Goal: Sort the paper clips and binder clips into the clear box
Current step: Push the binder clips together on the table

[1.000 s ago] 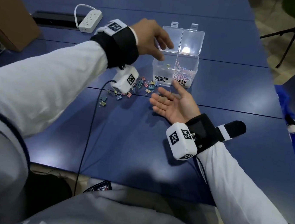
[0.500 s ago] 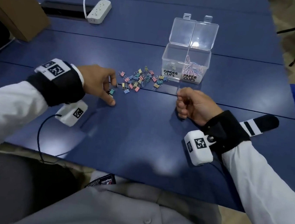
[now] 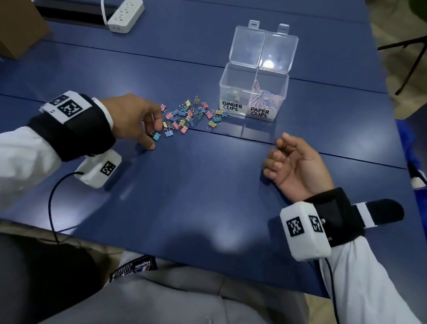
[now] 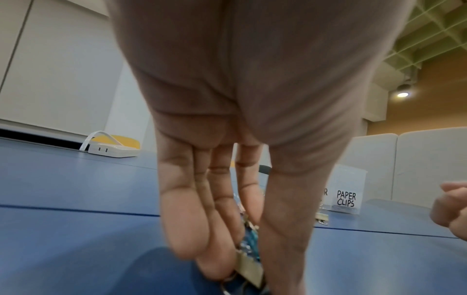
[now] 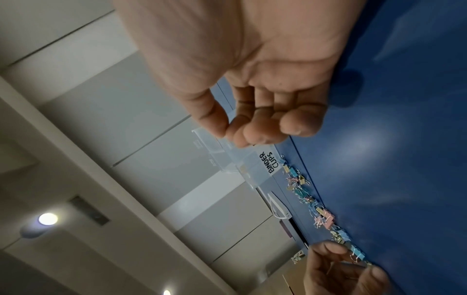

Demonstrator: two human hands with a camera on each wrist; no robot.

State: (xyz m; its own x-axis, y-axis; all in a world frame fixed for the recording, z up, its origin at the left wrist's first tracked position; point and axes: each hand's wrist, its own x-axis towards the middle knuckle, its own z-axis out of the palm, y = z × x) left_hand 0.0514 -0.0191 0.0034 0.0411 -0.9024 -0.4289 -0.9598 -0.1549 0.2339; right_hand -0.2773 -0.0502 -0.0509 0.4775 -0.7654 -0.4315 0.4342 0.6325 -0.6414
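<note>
While pastel wire paper clips (image 3: 263, 98) already fill the right compartment of the clear plastic box (image 3: 251, 97), most small coloured binder clips (image 3: 189, 116) still lie left of it, the left hand (image 3: 132, 119) pinching one there, the right hand (image 3: 296, 164) loosely curled, empty.

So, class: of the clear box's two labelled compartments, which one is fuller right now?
The compartment labelled PAPER CLIPS, on the right side of the clear box: it holds a heap of pastel paper clips, while the BINDER CLIPS compartment holds only a few.
</note>
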